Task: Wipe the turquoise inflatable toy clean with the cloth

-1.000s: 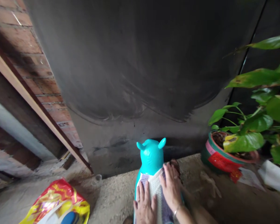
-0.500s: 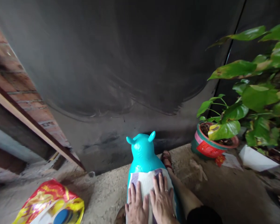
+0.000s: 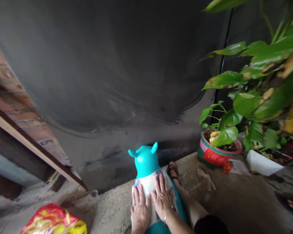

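In front of me at the bottom of the head view is a turquoise inflatable animal toy (image 3: 146, 162) with two small ears, its head toward the dark wall. A white and purple cloth (image 3: 147, 183) lies over its back. My left hand (image 3: 140, 206) rests flat on the left part of the cloth, fingers spread. Beside it, my right hand (image 3: 163, 196) presses flat on the cloth's right part, with a ring on a finger and a band at the wrist. Nothing is held in either hand.
A dark panel wall (image 3: 124, 81) rises ahead. Potted plants in a green and red pot (image 3: 211, 156) and a white planter (image 3: 263, 164) stand at right. A red and yellow bag (image 3: 55, 219), a clear cup (image 3: 94, 193) and a leaning wooden plank (image 3: 39, 151) are at left. A sandalled foot (image 3: 173, 170) is beside the toy.
Both hands and the cloth have slid forward, toward the toy's head; turquoise now shows behind the cloth. The view has shifted, with the plants larger and further left, the bag lower.
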Demonstrator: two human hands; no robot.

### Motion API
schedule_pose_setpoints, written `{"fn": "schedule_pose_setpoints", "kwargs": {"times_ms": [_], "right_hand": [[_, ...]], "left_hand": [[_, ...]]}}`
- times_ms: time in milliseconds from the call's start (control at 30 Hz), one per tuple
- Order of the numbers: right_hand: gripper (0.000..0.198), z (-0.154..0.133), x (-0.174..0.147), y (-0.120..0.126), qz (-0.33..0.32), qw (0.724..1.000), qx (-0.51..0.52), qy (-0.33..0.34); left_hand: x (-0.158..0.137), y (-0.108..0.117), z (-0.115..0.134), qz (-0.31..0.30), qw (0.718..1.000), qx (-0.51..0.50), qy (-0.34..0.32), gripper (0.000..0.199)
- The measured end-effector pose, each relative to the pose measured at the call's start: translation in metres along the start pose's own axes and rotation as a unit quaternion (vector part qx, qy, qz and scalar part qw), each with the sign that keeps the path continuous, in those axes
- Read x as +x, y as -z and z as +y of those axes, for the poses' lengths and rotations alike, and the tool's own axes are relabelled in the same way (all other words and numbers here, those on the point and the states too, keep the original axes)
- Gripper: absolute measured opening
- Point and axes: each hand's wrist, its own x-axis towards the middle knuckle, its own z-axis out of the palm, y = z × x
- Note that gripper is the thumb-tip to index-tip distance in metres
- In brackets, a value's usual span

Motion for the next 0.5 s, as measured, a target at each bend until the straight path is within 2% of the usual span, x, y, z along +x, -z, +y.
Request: {"fn": "schedule_pose_setpoints", "kwargs": {"times_ms": [133,233,300,400,500], "right_hand": [[0.055,0.009,-0.060,-0.020,0.033,0.999,-0.025,-0.031],[0.057,0.023,-0.105,-0.042,0.040,0.998,-0.022,-0.043],[0.057,0.030,-0.122,-0.052,0.055,0.998,-0.022,-0.034],[0.057,0.028,-0.121,-0.050,0.058,0.996,-0.036,-0.049],[0.057,0.019,-0.094,-0.029,0.011,0.997,-0.051,-0.059]], "left_hand": [[-0.042,-0.007,-0.011,-0.018,0.997,0.070,-0.001,0.058],[-0.078,-0.024,-0.027,0.009,0.992,0.127,-0.019,0.055],[-0.093,-0.035,-0.036,0.032,0.987,0.157,-0.024,0.054],[-0.095,-0.044,-0.043,0.049,0.984,0.172,-0.012,0.053],[-0.078,-0.040,-0.038,0.030,0.988,0.149,0.001,0.055]]}}
